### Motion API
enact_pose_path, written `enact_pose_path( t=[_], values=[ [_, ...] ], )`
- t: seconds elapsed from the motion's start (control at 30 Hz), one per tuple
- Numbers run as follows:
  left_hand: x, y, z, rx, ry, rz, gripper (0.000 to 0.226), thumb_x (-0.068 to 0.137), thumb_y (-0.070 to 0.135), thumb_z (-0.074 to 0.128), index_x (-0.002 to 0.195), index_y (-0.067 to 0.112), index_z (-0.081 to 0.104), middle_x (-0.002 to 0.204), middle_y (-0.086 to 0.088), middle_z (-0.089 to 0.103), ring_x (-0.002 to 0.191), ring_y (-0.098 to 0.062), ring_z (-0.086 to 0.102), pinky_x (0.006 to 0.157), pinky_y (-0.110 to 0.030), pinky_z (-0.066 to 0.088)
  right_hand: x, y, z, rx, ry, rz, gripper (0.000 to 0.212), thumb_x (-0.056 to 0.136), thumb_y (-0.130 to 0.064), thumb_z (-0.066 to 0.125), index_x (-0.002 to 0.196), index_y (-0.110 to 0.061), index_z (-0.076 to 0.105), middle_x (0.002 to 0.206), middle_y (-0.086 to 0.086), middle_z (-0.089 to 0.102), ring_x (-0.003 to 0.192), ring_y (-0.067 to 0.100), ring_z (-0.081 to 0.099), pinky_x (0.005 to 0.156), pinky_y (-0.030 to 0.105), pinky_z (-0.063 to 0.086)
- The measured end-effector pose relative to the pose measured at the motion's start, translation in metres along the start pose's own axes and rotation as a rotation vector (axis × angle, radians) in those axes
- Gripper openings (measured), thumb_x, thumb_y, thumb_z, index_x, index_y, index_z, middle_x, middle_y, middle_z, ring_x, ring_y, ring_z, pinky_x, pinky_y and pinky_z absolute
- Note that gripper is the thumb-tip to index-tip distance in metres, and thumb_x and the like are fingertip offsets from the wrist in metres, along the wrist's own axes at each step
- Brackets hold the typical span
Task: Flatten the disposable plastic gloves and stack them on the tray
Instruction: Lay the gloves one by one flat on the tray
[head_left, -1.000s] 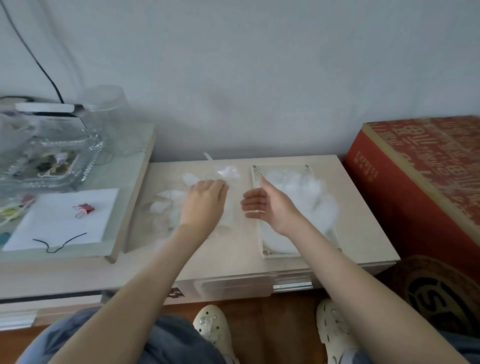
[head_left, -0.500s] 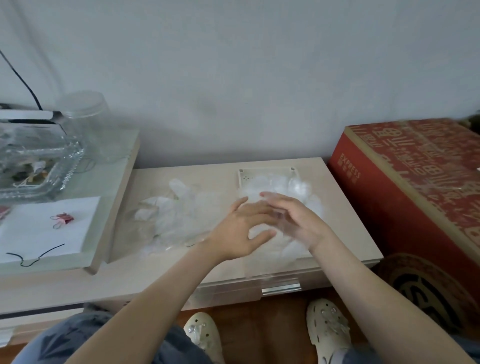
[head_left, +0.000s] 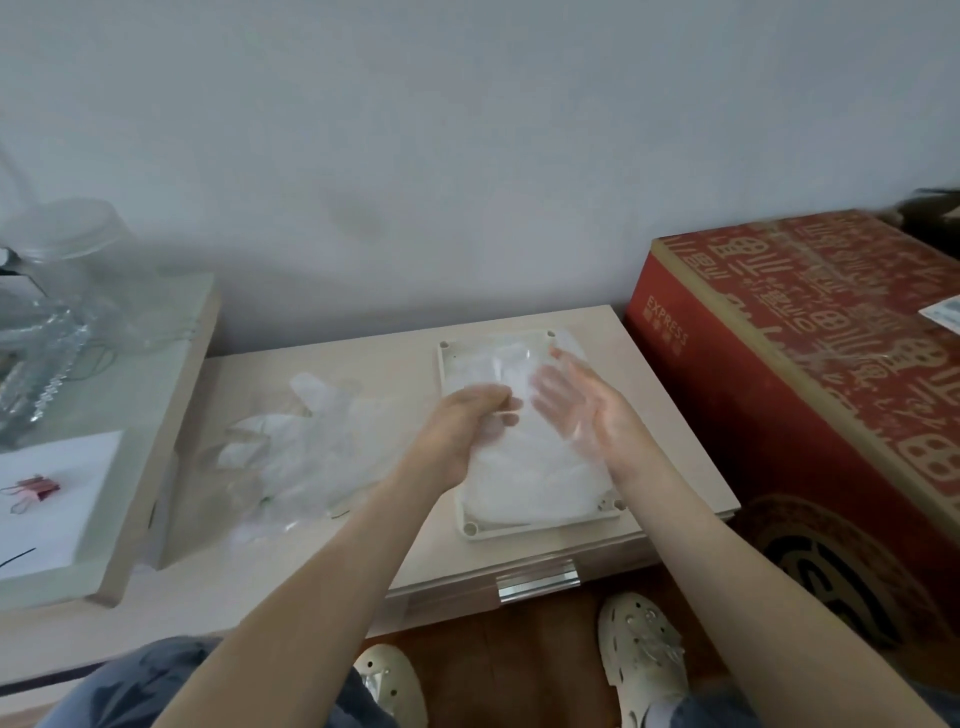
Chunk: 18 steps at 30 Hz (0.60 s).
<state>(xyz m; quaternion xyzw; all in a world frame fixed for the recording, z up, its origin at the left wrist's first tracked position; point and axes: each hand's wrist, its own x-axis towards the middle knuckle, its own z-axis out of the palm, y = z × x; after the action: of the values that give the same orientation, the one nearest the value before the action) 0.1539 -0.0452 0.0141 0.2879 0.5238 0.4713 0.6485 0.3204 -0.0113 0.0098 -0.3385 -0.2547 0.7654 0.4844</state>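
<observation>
Our left hand (head_left: 457, 436) curls its fingers round a thin clear plastic glove (head_left: 501, 421) over the white rectangular plastic tray (head_left: 470, 527). Our right hand (head_left: 587, 415) lies flat-fingered beside it, palm toward the film. The glove sits between both hands, above the flattened stack of gloves (head_left: 535, 478), whose long axis runs away from us. The crumpled pile of loose clear gloves (head_left: 311, 447) lies left, nearer the left hand.

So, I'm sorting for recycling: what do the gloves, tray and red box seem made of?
Gloves: thin clear plastic film, glossy, crinkled; the table shows through. Tray: likely rigid plastic, matte off-white, moulded corner holes. Red box: apparently printed cardboard, tan edge showing.
</observation>
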Motion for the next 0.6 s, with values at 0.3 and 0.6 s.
enact_pose_path(
  t=[0.3,0.6],
  values=[
    [0.036,-0.017,-0.007,0.14,0.095,0.004,0.021,0.087,0.008,0.064,0.107,0.013,0.059,0.088,-0.006,0.073,0.076,-0.019,0.069,0.076,-0.028,0.047,0.026,-0.003,-0.021,-0.617,0.196,0.028,0.079,0.084,-0.014,0.073,0.143,-0.022,0.021,0.117,0.004,0.054,0.093,0.022,0.066,0.081,0.033,0.056],
    [0.058,-0.008,-0.019,0.003,-0.15,0.006,0.041,0.09,0.011,0.061,0.128,0.021,0.052,0.104,-0.003,0.071,0.094,-0.022,0.067,0.089,-0.031,0.048,0.039,0.007,-0.025,-0.732,0.099,-0.021,0.057,0.088,0.01,0.055,0.138,-0.012,0.039,0.108,0.007,0.061,0.073,0.017,0.069,0.073,0.026,0.054]
  ],
)
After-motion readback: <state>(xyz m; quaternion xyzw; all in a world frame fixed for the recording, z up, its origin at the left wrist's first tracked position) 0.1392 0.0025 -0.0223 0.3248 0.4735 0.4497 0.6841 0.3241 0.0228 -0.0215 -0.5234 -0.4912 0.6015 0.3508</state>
